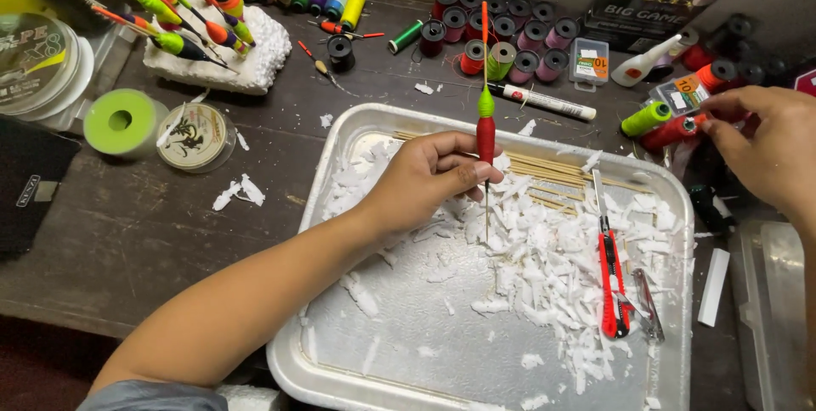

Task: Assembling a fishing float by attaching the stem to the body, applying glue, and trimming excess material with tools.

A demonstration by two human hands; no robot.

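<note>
Lighting: bright, even, from overhead; soft glare on metal tray (pixel 340 135) rim; white foam shavings (pixel 544 266) near overexposed; short soft shadows; right hand (pixel 765 152) slightly motion-blurred; frame corners darker, mildly wide-angle distorted.

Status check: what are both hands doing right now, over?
Left hand holds red-green float upright over tray. Right hand at red spool, grip unclear. Foam shavings and cutter in tray.

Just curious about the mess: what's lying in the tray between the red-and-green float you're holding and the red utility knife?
In the head view, white foam shavings and thin bamboo sticks lie between the float and the knife.
</note>
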